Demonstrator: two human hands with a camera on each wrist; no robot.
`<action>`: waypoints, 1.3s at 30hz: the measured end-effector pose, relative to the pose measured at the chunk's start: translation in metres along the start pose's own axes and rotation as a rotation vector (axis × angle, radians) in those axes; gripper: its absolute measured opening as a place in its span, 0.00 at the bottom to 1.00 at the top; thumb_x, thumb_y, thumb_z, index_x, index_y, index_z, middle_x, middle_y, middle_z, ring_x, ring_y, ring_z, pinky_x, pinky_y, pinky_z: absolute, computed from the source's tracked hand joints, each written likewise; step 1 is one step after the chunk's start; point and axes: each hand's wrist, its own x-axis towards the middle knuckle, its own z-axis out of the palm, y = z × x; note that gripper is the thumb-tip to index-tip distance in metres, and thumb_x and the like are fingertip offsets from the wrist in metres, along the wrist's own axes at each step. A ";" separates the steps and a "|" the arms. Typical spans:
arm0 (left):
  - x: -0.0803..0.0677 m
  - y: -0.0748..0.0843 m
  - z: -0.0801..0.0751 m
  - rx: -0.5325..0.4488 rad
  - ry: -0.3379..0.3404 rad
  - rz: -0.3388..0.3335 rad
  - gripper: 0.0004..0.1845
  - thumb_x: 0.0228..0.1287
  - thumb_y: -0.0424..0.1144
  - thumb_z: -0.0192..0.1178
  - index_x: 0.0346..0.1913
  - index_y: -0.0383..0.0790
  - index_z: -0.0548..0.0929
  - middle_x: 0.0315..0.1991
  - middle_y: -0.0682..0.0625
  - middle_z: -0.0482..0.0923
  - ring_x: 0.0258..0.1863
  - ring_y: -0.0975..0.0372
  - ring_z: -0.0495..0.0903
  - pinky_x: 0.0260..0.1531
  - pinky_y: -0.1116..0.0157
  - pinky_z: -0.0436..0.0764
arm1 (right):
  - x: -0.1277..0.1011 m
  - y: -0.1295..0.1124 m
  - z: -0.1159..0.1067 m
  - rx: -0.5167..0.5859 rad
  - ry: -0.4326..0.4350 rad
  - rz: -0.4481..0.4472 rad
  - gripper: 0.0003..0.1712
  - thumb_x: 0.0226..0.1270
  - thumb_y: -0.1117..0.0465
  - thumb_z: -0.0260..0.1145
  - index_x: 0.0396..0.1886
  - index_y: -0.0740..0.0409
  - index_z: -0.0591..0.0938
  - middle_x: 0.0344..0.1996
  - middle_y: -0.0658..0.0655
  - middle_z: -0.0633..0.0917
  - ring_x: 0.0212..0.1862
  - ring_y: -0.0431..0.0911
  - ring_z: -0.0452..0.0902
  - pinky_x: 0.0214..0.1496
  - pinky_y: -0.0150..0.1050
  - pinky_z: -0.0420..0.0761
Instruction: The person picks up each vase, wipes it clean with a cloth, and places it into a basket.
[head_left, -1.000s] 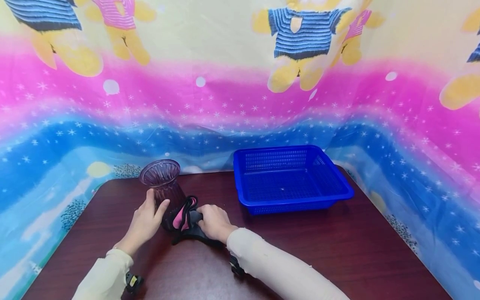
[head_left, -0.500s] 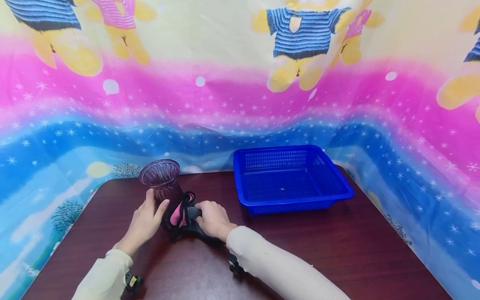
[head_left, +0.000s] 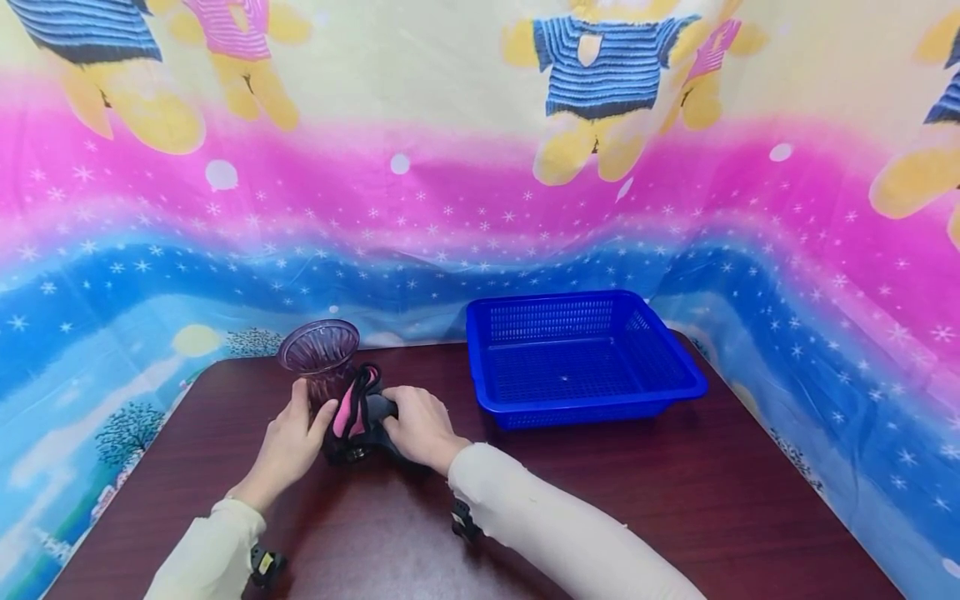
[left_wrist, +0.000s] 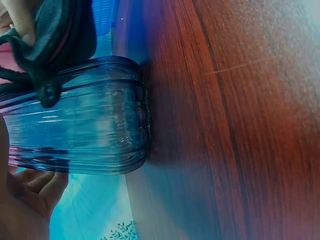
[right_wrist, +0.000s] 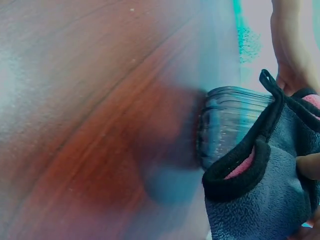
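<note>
A purple-tinted ribbed glass vase (head_left: 318, 346) with a flared rim stands upright at the table's left. My left hand (head_left: 283, 454) holds its left side, fingers round the back; in the left wrist view the vase's base (left_wrist: 115, 120) meets the tabletop. My right hand (head_left: 422, 427) grips a bunched cleaning cloth (head_left: 351, 415), dark grey with a pink side and black edging, against the vase's right side. In the right wrist view the cloth (right_wrist: 260, 200) shows its hanging loop and covers part of the glass.
A blue plastic basket (head_left: 577, 411) with perforated walls stands at the table's back right. The dark reddish wooden table (head_left: 637, 500) reaches back to a printed curtain (head_left: 420, 208) with cartoon bears.
My right hand has moved the cloth a little up and left along the vase. My left hand and the vase have stayed in place.
</note>
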 end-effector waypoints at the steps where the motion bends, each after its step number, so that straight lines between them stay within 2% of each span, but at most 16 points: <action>1: 0.000 0.000 0.000 0.000 0.003 0.002 0.25 0.78 0.48 0.51 0.63 0.32 0.60 0.48 0.26 0.78 0.47 0.29 0.80 0.43 0.33 0.77 | 0.000 -0.001 -0.001 0.001 0.003 -0.002 0.17 0.63 0.62 0.68 0.51 0.45 0.88 0.43 0.46 0.90 0.42 0.40 0.84 0.40 0.37 0.82; 4: 0.001 -0.002 0.000 0.001 0.010 0.009 0.23 0.78 0.46 0.51 0.61 0.32 0.60 0.45 0.26 0.78 0.46 0.28 0.80 0.42 0.33 0.77 | 0.002 -0.005 -0.005 0.009 0.019 -0.014 0.15 0.63 0.63 0.68 0.49 0.45 0.88 0.42 0.46 0.90 0.41 0.40 0.84 0.39 0.36 0.82; 9: 0.002 -0.004 0.000 0.005 0.012 0.000 0.20 0.77 0.46 0.51 0.58 0.34 0.61 0.48 0.24 0.79 0.46 0.27 0.80 0.42 0.32 0.77 | 0.006 -0.011 -0.011 0.019 0.047 -0.025 0.13 0.63 0.62 0.67 0.45 0.45 0.87 0.38 0.46 0.90 0.38 0.41 0.83 0.36 0.36 0.80; 18: 0.002 -0.004 -0.001 -0.002 0.006 -0.001 0.22 0.78 0.48 0.51 0.60 0.36 0.60 0.51 0.25 0.79 0.47 0.28 0.80 0.43 0.32 0.77 | 0.007 -0.013 -0.013 0.017 0.037 -0.017 0.12 0.65 0.61 0.67 0.47 0.45 0.87 0.39 0.46 0.90 0.39 0.40 0.83 0.38 0.36 0.81; 23: 0.003 -0.005 -0.001 0.002 -0.001 -0.004 0.22 0.77 0.46 0.51 0.60 0.35 0.60 0.52 0.24 0.78 0.47 0.27 0.80 0.43 0.32 0.77 | 0.006 -0.010 -0.010 0.019 0.032 -0.010 0.09 0.65 0.59 0.68 0.43 0.44 0.87 0.37 0.46 0.90 0.36 0.40 0.82 0.36 0.36 0.79; 28: 0.003 -0.007 0.001 0.006 0.013 0.011 0.20 0.77 0.43 0.51 0.59 0.34 0.61 0.49 0.24 0.79 0.45 0.27 0.80 0.41 0.32 0.76 | 0.004 -0.005 -0.005 0.020 0.007 0.003 0.06 0.65 0.59 0.68 0.39 0.44 0.87 0.33 0.45 0.88 0.32 0.39 0.79 0.32 0.34 0.75; 33: 0.003 -0.005 0.003 0.006 0.029 0.028 0.21 0.78 0.44 0.51 0.59 0.32 0.61 0.44 0.26 0.78 0.44 0.27 0.80 0.40 0.33 0.76 | 0.002 0.001 0.001 0.011 -0.024 0.027 0.08 0.66 0.58 0.68 0.43 0.44 0.88 0.35 0.45 0.89 0.34 0.40 0.80 0.33 0.35 0.77; 36: 0.002 -0.004 0.003 0.001 0.011 0.017 0.24 0.79 0.47 0.49 0.62 0.31 0.60 0.47 0.24 0.77 0.47 0.28 0.80 0.44 0.33 0.76 | 0.000 0.005 0.005 0.010 -0.048 0.030 0.07 0.66 0.58 0.69 0.41 0.43 0.88 0.33 0.44 0.88 0.32 0.39 0.79 0.33 0.35 0.77; 39: 0.003 -0.004 0.003 -0.004 -0.004 0.005 0.27 0.80 0.49 0.48 0.65 0.31 0.58 0.52 0.23 0.76 0.50 0.28 0.79 0.46 0.32 0.76 | -0.002 0.009 0.008 0.004 -0.075 0.030 0.04 0.65 0.58 0.69 0.36 0.42 0.88 0.29 0.43 0.86 0.30 0.38 0.76 0.31 0.34 0.74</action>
